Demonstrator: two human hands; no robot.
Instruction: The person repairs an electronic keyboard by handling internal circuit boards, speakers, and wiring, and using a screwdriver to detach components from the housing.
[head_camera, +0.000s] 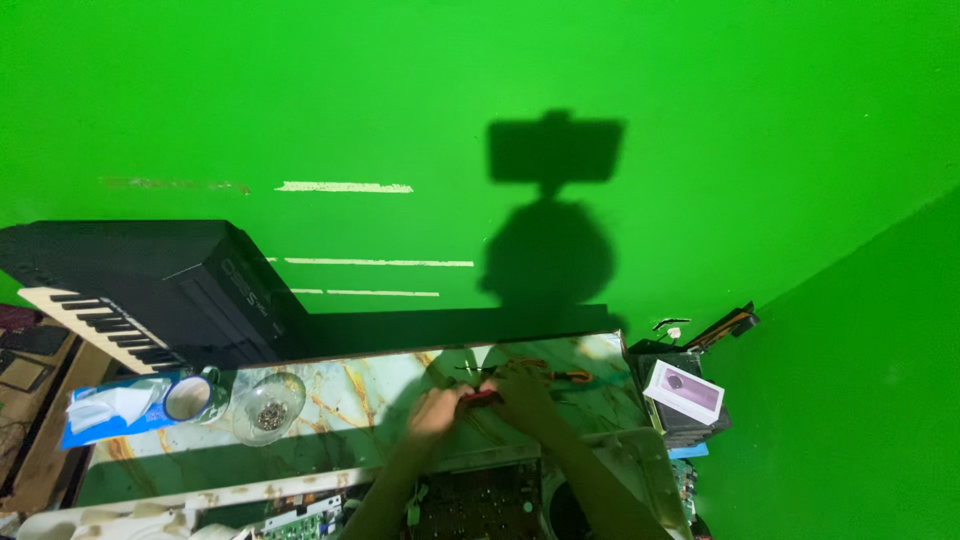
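Note:
My left hand (432, 412) and my right hand (522, 392) meet over the marble-patterned tabletop (350, 400), close to its far edge. Both are closed around a small tool with red handles (478, 397) held between them. Another orange-handled tool (572, 376) lies on the table just right of my right hand. A dark circuit board (480, 500) sits below my forearms at the near edge.
A glass bowl with small metal parts (268, 408), a white mug (190, 398) and a blue tissue pack (115, 408) stand at the left. A keyboard (95, 325) and black box (190, 285) lie behind. A white box (684, 390) rests on a stack at right. Green wall behind.

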